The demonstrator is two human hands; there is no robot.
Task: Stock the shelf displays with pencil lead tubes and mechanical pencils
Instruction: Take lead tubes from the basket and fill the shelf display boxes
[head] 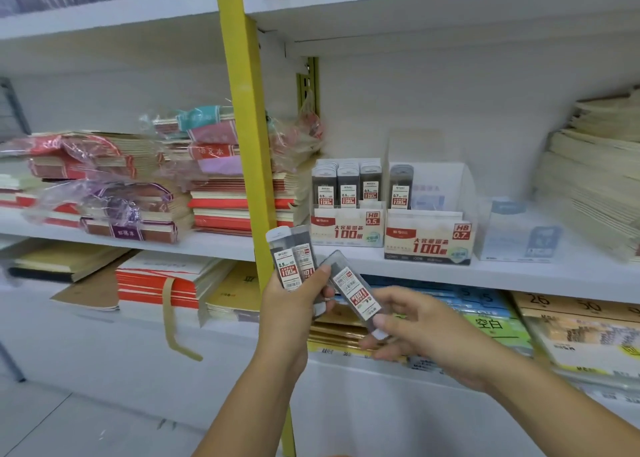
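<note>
Grey lead tubes (pixel 292 266) gripped in both hands (pixel 294 304) (pixel 426 332).

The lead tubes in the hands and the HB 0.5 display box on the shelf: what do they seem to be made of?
The lead tubes look like clear, smooth hard plastic: the dark leads show through the walls, and each carries a paper-like label. The HB 0.5 display box appears to be printed matte cardboard, judging by its flat folded front.
</note>
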